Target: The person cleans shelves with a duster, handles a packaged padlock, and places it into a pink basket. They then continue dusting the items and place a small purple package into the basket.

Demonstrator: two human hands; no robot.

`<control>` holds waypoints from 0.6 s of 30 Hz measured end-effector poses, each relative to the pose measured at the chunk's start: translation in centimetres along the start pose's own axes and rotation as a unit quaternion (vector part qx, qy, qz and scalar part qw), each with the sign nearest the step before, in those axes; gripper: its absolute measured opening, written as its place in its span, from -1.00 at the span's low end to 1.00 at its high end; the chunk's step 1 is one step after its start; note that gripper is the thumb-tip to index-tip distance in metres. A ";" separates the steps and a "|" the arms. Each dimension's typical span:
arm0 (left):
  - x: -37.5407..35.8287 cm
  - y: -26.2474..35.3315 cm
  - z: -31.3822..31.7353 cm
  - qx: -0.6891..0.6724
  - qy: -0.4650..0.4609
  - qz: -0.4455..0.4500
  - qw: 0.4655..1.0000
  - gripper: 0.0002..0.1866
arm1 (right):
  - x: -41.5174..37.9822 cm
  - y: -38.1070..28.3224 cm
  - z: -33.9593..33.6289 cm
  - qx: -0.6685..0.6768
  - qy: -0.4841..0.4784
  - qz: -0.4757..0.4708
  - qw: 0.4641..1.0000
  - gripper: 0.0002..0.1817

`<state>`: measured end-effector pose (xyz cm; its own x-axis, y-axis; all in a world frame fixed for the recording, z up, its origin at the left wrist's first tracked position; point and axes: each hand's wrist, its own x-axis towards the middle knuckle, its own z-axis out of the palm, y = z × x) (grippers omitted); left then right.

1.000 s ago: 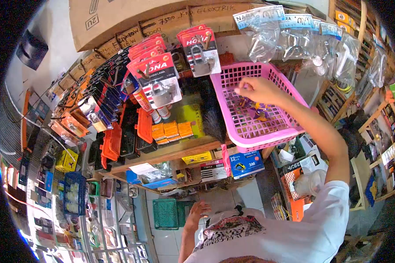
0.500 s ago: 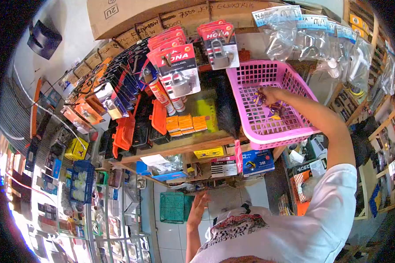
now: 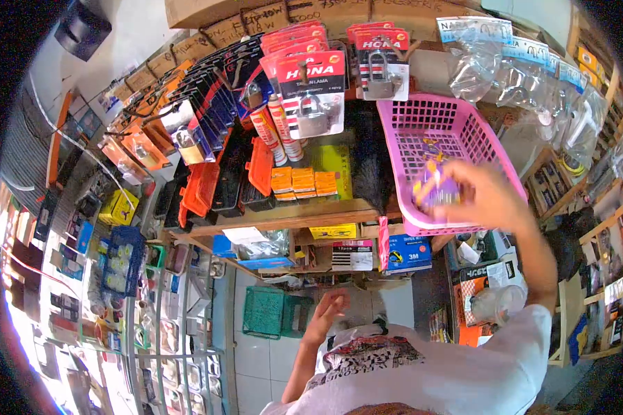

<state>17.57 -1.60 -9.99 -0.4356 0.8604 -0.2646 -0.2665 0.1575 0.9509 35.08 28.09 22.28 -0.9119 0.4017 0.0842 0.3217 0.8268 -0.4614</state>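
Note:
My right hand [image 3: 474, 194] is over the near side of a pink plastic basket [image 3: 495, 135], its fingers closed round a bunch of small purple-and-yellow packets [image 3: 441, 194]. Motion smears the hand and the packets, so their exact kind cannot be told. More purple-and-yellow packets [image 3: 430, 149] lie on the basket's floor beyond the hand. Low in front of my body, away from the shelf, my left hand [image 3: 325, 312] hangs in the air with loosely bent fingers and nothing visible in it.
Carded padlocks [image 3: 313, 114] hang left of the basket, above small orange boxes [image 3: 304, 183] on a wooden shelf [image 3: 291, 218]. Bagged taps [image 3: 519, 83] hang at the upper right. A green crate [image 3: 263, 312] stands on the tiled floor. Stocked shelving lines the left.
My right hand has moved nearer within the basket, now with a bunch of packets. My left hand has risen slightly and its fingers are less spread. The view has shifted a little.

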 end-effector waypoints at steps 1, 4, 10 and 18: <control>-0.1 1.4 0.4 -0.010 -0.038 -0.003 0.999 -0.45 | -1.3 0.3 2.3 0.123 -0.014 -0.015 0.992 -0.57; 0.6 3.5 1.7 0.037 -0.171 0.123 0.977 -0.38 | -3.7 0.4 9.3 0.272 -0.072 -0.066 0.957 -0.57; 1.5 4.3 6.4 -0.205 -0.146 0.053 0.966 -0.23 | -4.0 0.1 24.9 0.305 -0.030 -0.140 0.941 -0.54; 2.3 2.3 4.8 -0.456 -0.008 -0.057 0.888 -0.50 | -5.7 8.3 27.2 0.333 -0.157 0.080 0.926 -0.52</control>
<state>20.11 3.09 -7.69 -0.3514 0.8716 -0.3417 -0.8965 -0.2080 0.3912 36.01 21.99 -6.02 -0.9286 0.2777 -0.2462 0.3270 0.2987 -0.8966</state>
